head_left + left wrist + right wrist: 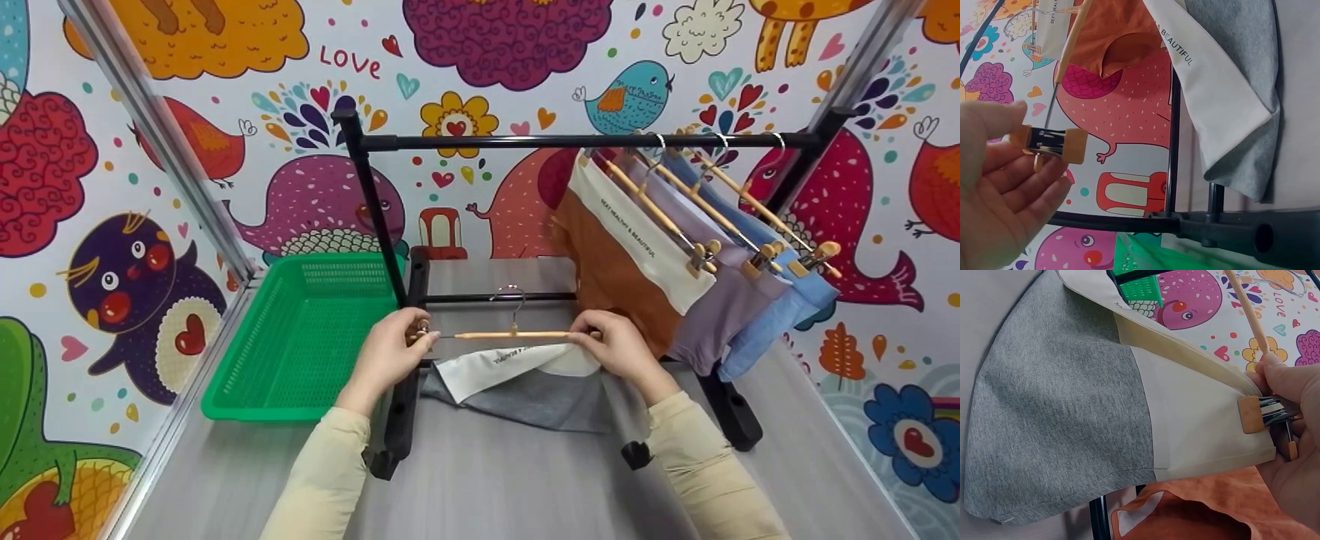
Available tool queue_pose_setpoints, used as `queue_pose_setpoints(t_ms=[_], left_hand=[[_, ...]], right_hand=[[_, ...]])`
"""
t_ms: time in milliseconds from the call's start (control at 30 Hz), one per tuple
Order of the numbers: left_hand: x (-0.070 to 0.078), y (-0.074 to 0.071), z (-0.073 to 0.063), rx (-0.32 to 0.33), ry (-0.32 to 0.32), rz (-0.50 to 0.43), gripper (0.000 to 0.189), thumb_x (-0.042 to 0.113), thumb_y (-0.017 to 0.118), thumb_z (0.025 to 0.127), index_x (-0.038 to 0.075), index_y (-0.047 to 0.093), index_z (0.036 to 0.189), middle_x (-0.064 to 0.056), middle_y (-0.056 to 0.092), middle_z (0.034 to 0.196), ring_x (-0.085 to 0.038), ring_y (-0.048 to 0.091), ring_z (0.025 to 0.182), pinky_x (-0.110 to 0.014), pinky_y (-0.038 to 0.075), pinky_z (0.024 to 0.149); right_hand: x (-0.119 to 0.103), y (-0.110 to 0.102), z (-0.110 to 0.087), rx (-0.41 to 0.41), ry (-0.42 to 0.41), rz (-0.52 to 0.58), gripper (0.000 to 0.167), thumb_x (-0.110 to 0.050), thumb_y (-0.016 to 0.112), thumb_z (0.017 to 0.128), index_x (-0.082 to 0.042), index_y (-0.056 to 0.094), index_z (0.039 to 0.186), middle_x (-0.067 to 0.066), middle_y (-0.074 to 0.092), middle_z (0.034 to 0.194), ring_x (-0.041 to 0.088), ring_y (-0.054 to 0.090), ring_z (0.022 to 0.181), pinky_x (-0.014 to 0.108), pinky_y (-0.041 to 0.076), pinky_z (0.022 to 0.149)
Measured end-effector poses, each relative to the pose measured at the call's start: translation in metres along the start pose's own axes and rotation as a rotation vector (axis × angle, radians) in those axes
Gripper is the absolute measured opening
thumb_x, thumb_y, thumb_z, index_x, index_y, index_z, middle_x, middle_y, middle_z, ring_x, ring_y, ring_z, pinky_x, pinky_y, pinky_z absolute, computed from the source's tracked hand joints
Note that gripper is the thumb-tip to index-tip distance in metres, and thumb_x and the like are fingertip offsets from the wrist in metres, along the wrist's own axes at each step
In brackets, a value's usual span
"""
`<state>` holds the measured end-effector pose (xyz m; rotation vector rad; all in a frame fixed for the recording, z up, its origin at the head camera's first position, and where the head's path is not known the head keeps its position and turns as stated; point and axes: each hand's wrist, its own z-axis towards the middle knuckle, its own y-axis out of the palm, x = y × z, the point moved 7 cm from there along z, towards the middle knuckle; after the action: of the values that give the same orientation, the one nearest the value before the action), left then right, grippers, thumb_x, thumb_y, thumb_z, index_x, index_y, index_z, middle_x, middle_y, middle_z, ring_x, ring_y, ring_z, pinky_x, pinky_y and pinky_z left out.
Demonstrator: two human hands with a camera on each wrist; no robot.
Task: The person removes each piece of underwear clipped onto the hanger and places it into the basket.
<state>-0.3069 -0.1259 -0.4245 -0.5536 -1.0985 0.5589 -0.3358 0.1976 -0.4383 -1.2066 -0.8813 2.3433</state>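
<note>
On my head feed, I have the left hand (390, 345) and the right hand (619, 345) at opposite ends of a wooden hanger (540, 334), its hook standing up between them. The grey garment (525, 405) droops below and between the hands, over the table (465, 487). Beyond both hands runs the top bar of the black rack (480, 141); on it, past the right hand, I count an orange garment (622, 262), a lilac garment (694, 330) and a blue garment (810, 296), all on hangers. The green basket (300, 414) sits to the outside of the left hand.

On my left wrist feed, the left hand grips the left clip (1047, 140) between thumb and fingers. The near end of the garment's white, lettered waistband (1213, 90) hangs loose — well apart from that clip and from the fingers.

On my right wrist feed, the right hand pinches the hanger's end, thumb uppermost, right at the waistband's edge. The right clip (1251, 414) lies over the waistband just beside those fingers — I can't tell how firmly it bites. The orange garment shows below this hand.
</note>
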Motion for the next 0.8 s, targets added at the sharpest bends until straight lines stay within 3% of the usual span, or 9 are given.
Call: queue_pose_setpoints(t_ms=[300,533,800], left_hand=[[0.014,0.004,0.007,-0.030,0.053,0.139,0.042,0.023,0.074,0.090,0.003,0.063,0.126,-0.011,0.064,0.111,-0.025,0.061,0.095,-0.044,0.051,0.084],[0.026,0.016,0.010,-0.068,0.126,0.256,0.046,0.028,0.074,0.090,0.005,0.064,0.127,-0.011,0.066,0.120,-0.030,0.059,0.113,-0.048,0.044,0.097],[0.033,0.028,0.006,-0.091,0.185,0.319,0.042,0.032,0.073,0.091,0.009,0.067,0.126,-0.008,0.067,0.121,-0.029,0.060,0.112,-0.048,0.044,0.095]], right_hand=[[-0.001,0.002,-0.002,-0.017,-0.024,-0.011,0.011,-0.015,0.078,0.084,-0.015,0.068,0.081,-0.006,0.063,0.081,0.013,0.056,0.075,0.030,0.049,0.068],[-0.003,0.005,-0.001,-0.023,-0.023,-0.009,0.010,-0.014,0.078,0.085,-0.015,0.068,0.082,-0.005,0.063,0.081,0.013,0.056,0.074,0.030,0.049,0.068],[-0.005,0.006,-0.001,-0.024,-0.032,-0.002,0.010,-0.015,0.078,0.085,-0.015,0.068,0.081,-0.006,0.063,0.081,0.013,0.056,0.074,0.030,0.048,0.068]])
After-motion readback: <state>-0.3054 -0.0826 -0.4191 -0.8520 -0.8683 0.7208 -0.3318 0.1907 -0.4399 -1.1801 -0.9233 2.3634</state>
